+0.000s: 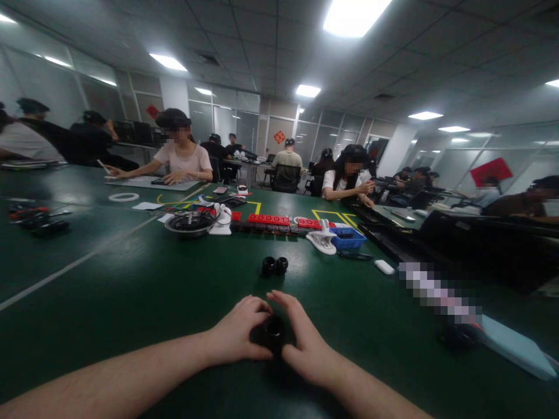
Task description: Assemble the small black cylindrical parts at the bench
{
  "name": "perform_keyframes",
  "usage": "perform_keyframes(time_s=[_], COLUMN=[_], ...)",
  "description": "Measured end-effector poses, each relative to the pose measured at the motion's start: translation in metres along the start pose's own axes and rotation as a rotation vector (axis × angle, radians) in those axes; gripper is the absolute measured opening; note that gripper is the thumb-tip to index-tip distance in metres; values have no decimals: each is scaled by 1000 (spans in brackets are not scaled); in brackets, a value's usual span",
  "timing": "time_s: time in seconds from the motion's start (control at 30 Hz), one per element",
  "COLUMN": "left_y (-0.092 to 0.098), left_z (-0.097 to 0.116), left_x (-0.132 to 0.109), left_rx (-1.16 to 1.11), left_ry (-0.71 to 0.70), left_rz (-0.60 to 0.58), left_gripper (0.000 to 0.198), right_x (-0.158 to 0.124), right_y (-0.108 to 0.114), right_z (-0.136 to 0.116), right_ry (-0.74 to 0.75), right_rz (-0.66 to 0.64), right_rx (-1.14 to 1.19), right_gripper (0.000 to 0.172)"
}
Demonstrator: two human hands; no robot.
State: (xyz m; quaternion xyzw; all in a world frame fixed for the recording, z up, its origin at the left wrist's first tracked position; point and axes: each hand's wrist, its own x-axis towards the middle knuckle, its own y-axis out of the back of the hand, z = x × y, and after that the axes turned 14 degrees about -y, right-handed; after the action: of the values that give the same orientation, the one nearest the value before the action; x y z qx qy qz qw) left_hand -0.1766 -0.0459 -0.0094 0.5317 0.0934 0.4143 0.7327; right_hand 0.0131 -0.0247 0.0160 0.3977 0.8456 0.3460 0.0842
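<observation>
My left hand [243, 333] is curled around a dark, round, hollow black fitting [274, 329] on the green table, its thumb along the near side and its fingers over the far side. Close on the other side is my right hand [305, 340], with thumb and fingers spread apart. Whether its thumb touches the fitting is hard to see. Just beyond my hands, two glossy black round fittings [275, 266] stand side by side. The exact kind of these parts cannot be made out.
Across the table lie a row of red-and-black blocks [268, 220], a metal bowl [187, 224], a white clamp [323, 238] and a blue tray [348, 237]. Tools [39, 218] lie far left. A white case [384, 267] and a light-blue box [517, 346] are right. Other people sit opposite.
</observation>
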Motion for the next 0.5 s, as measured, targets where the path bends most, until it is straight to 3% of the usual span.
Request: perform_keyframes(time_s=[0.3, 0.5], left_y=[4, 0], left_z=[5, 1], left_x=[2, 1], left_rx=[-22, -14], left_ry=[9, -3], left_rz=[4, 16], left_gripper=[37, 43], right_x=[6, 5], right_y=[-12, -8], right_z=[0, -6], right_ry=[-216, -152], right_rz=[210, 151], right_rx=[-233, -241], right_gripper=[73, 48])
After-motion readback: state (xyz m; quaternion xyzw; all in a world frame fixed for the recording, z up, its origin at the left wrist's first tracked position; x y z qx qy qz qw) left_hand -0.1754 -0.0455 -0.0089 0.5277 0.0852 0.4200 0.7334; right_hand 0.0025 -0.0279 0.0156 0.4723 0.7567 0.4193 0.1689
